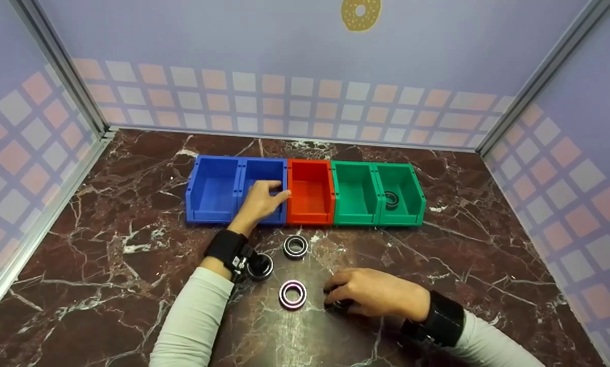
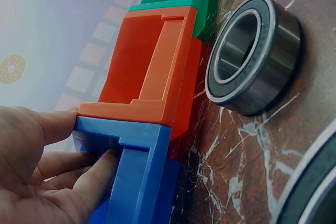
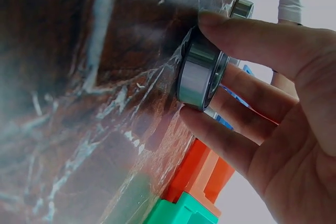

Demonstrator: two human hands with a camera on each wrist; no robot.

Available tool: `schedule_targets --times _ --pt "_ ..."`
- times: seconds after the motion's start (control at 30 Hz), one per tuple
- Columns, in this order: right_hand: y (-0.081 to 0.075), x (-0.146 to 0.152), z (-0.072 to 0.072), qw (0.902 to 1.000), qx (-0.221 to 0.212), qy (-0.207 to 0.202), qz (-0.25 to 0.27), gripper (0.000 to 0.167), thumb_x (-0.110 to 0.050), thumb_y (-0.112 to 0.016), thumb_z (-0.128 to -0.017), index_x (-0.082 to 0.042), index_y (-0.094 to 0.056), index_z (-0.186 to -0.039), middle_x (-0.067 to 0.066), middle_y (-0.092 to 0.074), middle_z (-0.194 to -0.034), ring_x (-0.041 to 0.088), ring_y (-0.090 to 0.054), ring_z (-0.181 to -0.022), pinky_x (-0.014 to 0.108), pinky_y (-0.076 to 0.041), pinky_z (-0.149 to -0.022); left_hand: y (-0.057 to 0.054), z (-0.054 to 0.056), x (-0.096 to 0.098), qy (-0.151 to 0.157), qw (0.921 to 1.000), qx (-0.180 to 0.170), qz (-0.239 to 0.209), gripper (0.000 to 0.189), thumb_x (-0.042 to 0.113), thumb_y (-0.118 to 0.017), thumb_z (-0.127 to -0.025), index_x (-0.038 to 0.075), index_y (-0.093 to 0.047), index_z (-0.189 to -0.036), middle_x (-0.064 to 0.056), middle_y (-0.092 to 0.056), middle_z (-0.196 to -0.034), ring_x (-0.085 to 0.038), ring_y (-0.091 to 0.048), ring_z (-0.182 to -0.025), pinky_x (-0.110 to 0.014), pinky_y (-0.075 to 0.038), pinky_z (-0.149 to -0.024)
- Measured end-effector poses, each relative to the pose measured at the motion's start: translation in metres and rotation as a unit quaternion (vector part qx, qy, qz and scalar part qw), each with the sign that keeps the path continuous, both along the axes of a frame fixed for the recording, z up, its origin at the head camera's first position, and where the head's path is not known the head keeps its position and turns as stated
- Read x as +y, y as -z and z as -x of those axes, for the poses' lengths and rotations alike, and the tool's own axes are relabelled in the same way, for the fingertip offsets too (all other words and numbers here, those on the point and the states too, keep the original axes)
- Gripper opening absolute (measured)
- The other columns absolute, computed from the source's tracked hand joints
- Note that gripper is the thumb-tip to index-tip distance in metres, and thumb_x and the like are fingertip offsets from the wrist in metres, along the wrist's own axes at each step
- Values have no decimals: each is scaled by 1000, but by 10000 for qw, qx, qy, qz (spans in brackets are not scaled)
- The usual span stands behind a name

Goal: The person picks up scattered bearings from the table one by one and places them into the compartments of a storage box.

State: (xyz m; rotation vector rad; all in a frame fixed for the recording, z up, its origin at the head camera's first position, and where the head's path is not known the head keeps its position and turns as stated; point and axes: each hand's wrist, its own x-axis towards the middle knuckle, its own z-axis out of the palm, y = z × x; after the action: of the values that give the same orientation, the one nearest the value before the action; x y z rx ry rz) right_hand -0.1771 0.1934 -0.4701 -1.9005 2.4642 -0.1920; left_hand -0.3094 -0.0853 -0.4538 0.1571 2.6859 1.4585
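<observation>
My left hand is at the second blue bin, fingers down inside it. Its thumb lies on the top of the wall beside the red bin, so that the blue wall is pinched. My right hand grips a steel ball bearing by its outer rim, low at the tabletop. Most of that bearing is hidden by the hand in the head view. Nearby lie a dark-faced bearing, a purple-tinted bearing and another bearing, partly covered by the left wrist strap.
Five bins stand joined in a row: the left blue bin, the second blue, the red, a green bin and the far-right green bin. A bearing leans inside the last. Patterned walls enclose the dark marbled table.
</observation>
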Motion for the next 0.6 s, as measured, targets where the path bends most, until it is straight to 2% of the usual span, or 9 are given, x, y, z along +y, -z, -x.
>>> schedule_targets --times 0.23,0.47,0.6 --pt "0 -1 0 9999 79 -36 -58 39 -12 -82 -75 -22 -74 -112 -1 -68 -119 13 -63 -110 24 -55 -93 1 1 0 1 10000 -6 -22 57 27 -63 -96 -5 -49 -141 -22 -48 -148 -35 -41 -143 -44 -33 -121" --pt "0 -2 1 9999 65 -66 -62 37 -11 -81 -75 -21 -74 -110 -3 -68 -115 12 -62 -107 23 -54 -92 1 2 0 21 9996 216 174 54 26 -63 -96 -5 -52 -139 -23 -51 -145 -35 -44 -141 -44 -36 -119" --pt "-2 -2 2 9999 61 -47 -91 37 -11 -81 -75 -21 -74 -110 -3 -68 -115 12 -62 -108 23 -55 -92 2 2 -1 12 9997 197 151 54 26 -63 -96 -5 -52 -139 -23 -51 -145 -35 -44 -140 -44 -36 -119"
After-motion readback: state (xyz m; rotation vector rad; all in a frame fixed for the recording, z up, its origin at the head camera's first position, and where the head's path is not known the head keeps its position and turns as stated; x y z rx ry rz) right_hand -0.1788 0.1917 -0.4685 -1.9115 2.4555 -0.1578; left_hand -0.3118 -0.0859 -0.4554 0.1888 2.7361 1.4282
